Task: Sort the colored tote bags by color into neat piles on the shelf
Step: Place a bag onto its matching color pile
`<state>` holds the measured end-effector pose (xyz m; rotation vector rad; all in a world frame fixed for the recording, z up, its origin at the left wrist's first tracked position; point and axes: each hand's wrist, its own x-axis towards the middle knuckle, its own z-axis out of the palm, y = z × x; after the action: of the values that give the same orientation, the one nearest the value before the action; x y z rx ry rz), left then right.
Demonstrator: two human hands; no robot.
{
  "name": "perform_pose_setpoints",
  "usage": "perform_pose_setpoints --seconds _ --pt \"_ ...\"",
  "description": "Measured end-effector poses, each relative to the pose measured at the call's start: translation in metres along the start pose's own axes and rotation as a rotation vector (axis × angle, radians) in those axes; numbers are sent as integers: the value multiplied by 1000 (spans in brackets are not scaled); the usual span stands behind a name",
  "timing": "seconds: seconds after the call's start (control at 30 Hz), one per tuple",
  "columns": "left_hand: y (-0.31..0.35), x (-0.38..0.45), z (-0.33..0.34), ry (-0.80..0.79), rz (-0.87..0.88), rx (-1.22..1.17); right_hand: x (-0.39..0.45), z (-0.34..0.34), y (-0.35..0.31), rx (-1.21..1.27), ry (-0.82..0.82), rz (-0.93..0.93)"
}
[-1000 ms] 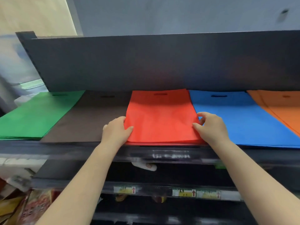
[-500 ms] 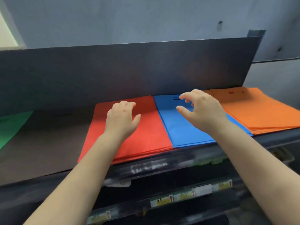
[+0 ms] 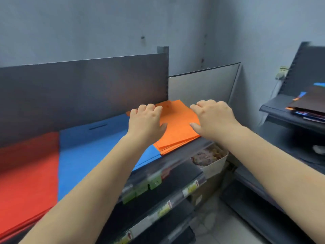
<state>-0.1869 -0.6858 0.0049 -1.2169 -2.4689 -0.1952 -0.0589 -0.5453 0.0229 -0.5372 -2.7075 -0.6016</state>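
Observation:
A pile of orange tote bags (image 3: 177, 127) lies at the right end of the dark shelf (image 3: 175, 155). My left hand (image 3: 146, 122) rests at the pile's left edge with fingers curled and slightly apart. My right hand (image 3: 212, 118) sits at its right edge, fingers spread, holding nothing. Left of the orange pile lies a blue pile (image 3: 91, 148), and left of that a red pile (image 3: 26, 176). My forearms hide part of the blue pile.
A dark back panel (image 3: 79, 95) rises behind the piles. Lower shelves carry price labels (image 3: 140, 189). A pale basket of goods (image 3: 211, 159) stands below at the right. A second shelf (image 3: 290, 118) at the far right holds a mixed stack of bags (image 3: 309, 104).
The view has swung right along the shelf. Both hands left the red pile's sides, passed over the blue pile and now sit at the orange pile's two edges.

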Motion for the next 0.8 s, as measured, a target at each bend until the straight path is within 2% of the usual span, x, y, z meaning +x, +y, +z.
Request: perform_pose_setpoints --seconds 0.27,0.53,0.67,0.8 --pt "173 88 34 29 214 -46 -53 48 177 -76 -114 191" --pt "322 161 63 54 445 -168 -113 86 307 -97 -229 450" --pt "387 202 90 34 540 -224 -132 107 364 -49 -261 599" --pt "440 250 129 6 629 -241 -134 138 408 104 -239 770"
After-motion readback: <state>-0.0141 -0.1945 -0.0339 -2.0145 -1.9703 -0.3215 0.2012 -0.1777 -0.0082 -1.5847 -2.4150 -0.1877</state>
